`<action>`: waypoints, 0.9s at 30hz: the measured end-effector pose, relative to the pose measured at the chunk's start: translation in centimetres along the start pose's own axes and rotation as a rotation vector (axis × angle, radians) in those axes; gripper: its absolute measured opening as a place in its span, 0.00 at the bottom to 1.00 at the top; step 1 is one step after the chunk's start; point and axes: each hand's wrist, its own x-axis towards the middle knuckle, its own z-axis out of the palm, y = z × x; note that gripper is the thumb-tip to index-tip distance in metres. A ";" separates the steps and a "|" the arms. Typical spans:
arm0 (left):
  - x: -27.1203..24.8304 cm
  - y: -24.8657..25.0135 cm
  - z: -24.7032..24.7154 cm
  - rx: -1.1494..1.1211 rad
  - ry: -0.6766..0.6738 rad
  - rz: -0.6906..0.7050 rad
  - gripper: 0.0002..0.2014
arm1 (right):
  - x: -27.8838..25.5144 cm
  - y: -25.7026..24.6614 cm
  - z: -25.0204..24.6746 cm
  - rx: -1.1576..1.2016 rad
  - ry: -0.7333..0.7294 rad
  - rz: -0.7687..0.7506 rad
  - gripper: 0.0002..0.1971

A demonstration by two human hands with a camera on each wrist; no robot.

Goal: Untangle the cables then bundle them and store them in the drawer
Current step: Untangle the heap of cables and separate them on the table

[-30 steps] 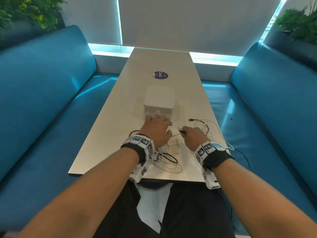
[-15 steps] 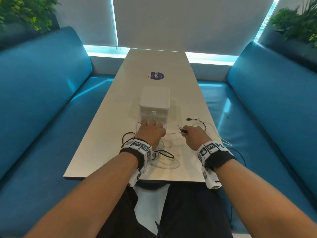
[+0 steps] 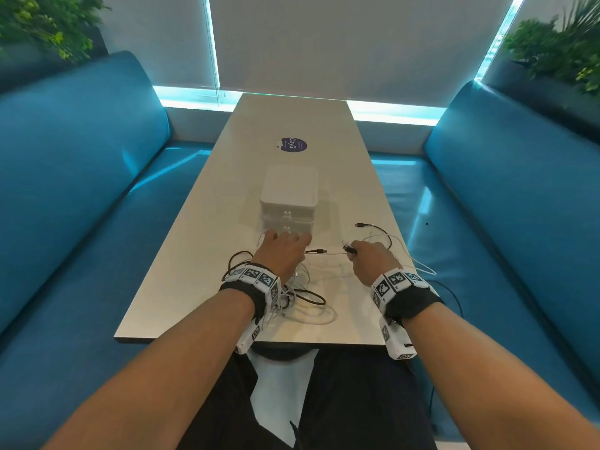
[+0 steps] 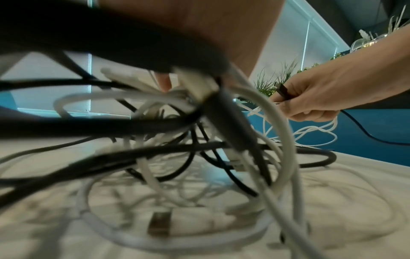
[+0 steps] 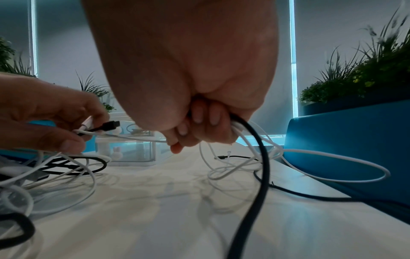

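A tangle of black and white cables point(image 3: 293, 298) lies on the table point(image 3: 194, 261) near its front edge, partly under my left wrist. My left hand point(image 3: 284, 251) sits just in front of the white drawer box point(image 3: 289, 196) and pinches a black plug lead point(image 5: 108, 125) together with a thin white cable. To its right, my right hand point(image 3: 368, 259) grips a thick black cable point(image 5: 259, 157) and white cable, a black plug point(image 4: 280, 89) sticking out above the fingers. A white cable point(image 3: 328, 254) runs taut between the hands. Both drawers look closed.
Loose cable loops point(image 3: 383, 237) trail off the table's right edge onto the blue bench point(image 3: 519, 206). Another blue bench point(image 3: 81, 190) runs along the left. A round purple sticker point(image 3: 293, 145) lies beyond the box. Plants point(image 3: 558, 50) stand behind the benches.
My left hand has drawn back a little from the drawer box. The hands have moved slightly apart, and the white cable between them now runs straighter.
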 end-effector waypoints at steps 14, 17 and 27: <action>-0.8 -2.3 0.2 0.123 -0.061 0.101 0.17 | -0.2 0.6 0.3 -0.135 -0.013 0.053 0.10; -1.2 -3.0 0.1 0.192 -0.119 0.046 0.21 | -0.2 1.8 0.2 -0.118 -0.020 0.076 0.11; -1.1 1.5 -0.5 -0.228 -0.355 -0.130 0.30 | -0.8 0.8 0.5 -0.056 0.035 0.000 0.11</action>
